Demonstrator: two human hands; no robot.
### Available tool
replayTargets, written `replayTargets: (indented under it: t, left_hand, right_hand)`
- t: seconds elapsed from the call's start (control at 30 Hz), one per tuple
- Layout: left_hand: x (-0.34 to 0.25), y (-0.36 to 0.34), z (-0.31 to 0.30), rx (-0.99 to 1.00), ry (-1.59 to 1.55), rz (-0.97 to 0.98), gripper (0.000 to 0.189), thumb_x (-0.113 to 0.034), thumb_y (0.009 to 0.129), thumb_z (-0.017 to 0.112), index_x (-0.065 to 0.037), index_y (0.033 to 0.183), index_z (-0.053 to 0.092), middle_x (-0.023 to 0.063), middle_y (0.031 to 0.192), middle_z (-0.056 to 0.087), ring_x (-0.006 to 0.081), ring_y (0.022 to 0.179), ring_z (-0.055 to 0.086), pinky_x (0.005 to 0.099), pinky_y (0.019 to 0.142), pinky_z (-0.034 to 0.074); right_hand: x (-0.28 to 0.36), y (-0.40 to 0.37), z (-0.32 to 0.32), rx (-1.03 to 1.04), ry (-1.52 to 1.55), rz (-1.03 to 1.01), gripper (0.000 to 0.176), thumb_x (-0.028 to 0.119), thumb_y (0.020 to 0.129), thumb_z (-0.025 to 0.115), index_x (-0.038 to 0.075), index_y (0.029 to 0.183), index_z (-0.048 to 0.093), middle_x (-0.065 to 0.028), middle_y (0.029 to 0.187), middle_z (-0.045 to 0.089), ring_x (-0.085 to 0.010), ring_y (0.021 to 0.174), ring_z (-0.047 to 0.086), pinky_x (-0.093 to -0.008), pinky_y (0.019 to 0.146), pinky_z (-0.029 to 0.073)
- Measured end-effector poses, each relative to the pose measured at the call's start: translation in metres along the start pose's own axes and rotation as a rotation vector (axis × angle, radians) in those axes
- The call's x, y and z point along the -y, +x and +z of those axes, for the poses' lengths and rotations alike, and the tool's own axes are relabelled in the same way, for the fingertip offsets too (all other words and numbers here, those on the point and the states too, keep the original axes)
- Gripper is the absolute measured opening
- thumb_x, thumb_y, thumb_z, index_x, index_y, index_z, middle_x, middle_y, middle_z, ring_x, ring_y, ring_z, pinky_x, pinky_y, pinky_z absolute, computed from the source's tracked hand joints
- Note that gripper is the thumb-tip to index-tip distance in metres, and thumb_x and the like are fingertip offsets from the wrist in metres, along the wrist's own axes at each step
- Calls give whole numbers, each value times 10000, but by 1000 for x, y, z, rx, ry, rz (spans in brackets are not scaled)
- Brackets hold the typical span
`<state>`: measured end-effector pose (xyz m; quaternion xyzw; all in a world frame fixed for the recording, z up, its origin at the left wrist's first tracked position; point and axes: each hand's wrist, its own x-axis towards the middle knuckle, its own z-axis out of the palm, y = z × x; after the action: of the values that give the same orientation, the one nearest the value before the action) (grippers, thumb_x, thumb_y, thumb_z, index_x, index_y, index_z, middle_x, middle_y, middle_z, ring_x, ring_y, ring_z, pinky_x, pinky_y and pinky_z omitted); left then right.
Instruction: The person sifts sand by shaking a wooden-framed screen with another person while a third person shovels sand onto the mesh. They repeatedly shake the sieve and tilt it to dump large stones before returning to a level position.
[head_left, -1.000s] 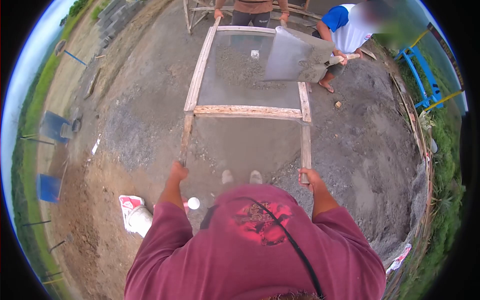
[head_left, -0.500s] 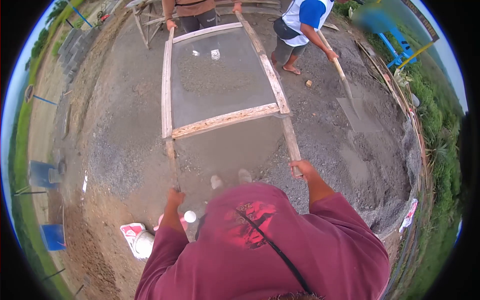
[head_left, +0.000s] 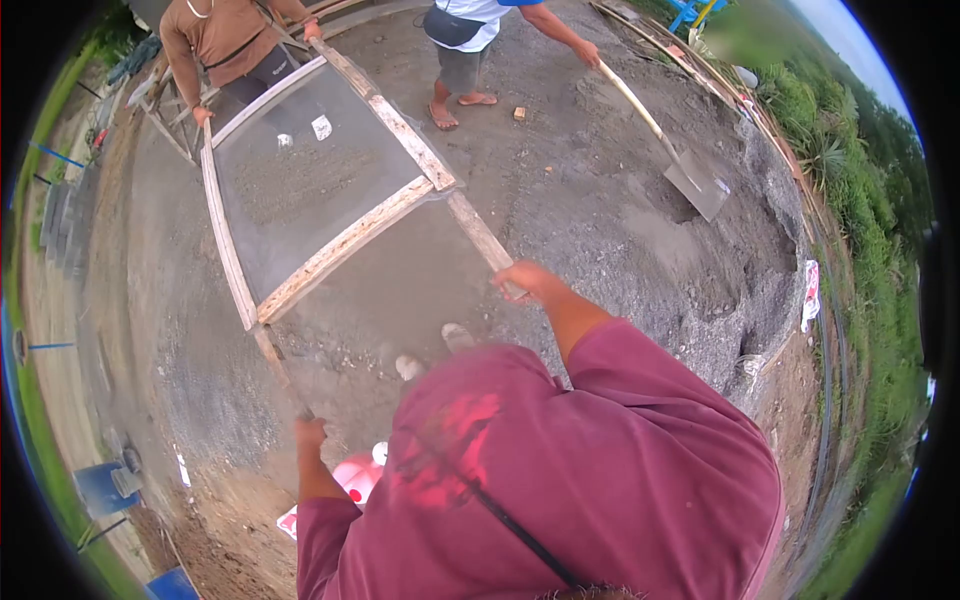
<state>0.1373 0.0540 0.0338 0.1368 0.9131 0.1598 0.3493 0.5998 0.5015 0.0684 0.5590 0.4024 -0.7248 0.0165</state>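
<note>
- Right hand [head_left: 528,282]: fingers curled round the right handle [head_left: 480,230], near its end.
- Left hand [head_left: 310,431]: fingers closed on the end of the left handle [head_left: 271,358]; finer finger detail too blurred to tell.
- Both handles run out from the near corners of the wooden frame [head_left: 345,248], beyond the fingers; its near rail lies ahead of both hands, apart from them.
- Mesh [head_left: 340,185] inside the frame: a patch of coarse grit [head_left: 290,190] across the middle, two pale pieces [head_left: 321,127] [head_left: 285,140] near the far edge.
- State of work, by judgement: partway; grit remains on the mesh, while smooth grey material [head_left: 400,265] already lies on the ground past the near edge.
- Far edge: a co-worker in a brown top [head_left: 225,40] grips both far corners, one hand at each.
- Beyond the right edge: another person [head_left: 465,30] holds a shovel [head_left: 640,110], blade down on the grey ground, well apart from the frame.
- By the wearer's left arm: a red-and-white bag [head_left: 355,476].
</note>
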Motion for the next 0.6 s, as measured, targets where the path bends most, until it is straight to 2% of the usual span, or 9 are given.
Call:
replayTargets:
  t: [0.13,0.23,0.37,0.47,0.53,0.6]
  left_hand:
    - [21,8,-5,-16,36,-1,402,-152,686,705,138,948,612,222,803,665,312,741,671,426,631,522]
    - [8,1,-8,-35,85,-28,399,-150,679,710,141,935,614,223,801,661,301,722,664,426,630,515]
    - [-6,-14,-10,-67,173,-26,381,-156,676,713,140,897,621,217,800,658,287,709,657,423,630,508]
    - [-16,-24,-11,-1,158,-75,363,-167,675,719,134,854,622,211,773,653,289,706,655,425,626,504]
    - [-12,-29,-7,4,154,-90,358,-177,674,722,127,834,621,205,741,643,292,687,651,430,613,498]
    - [2,-24,-6,-43,157,-67,372,-189,674,723,123,846,617,210,735,642,304,692,652,431,624,499]
  right_hand:
    - [-2,-6,0,16,49,-6,147,184,745,702,72,798,623,-36,687,604,-156,619,598,-369,634,511]
    - [-3,-7,-3,33,31,8,151,172,743,709,64,804,622,-35,689,606,-157,618,599,-373,646,516]
    - [-2,-10,-3,13,41,7,153,154,747,710,46,810,620,-42,683,606,-158,611,600,-361,610,513]
    - [-4,-15,-4,6,46,-12,167,155,736,716,33,809,628,-55,680,608,-166,598,600,-348,569,503]
    - [-23,0,-6,19,105,-52,189,179,719,723,24,798,646,-67,687,616,-177,597,603,-337,557,494]
    - [-12,-26,-1,-25,49,-71,194,163,719,726,16,813,643,-71,687,616,-173,576,596,-313,518,483]
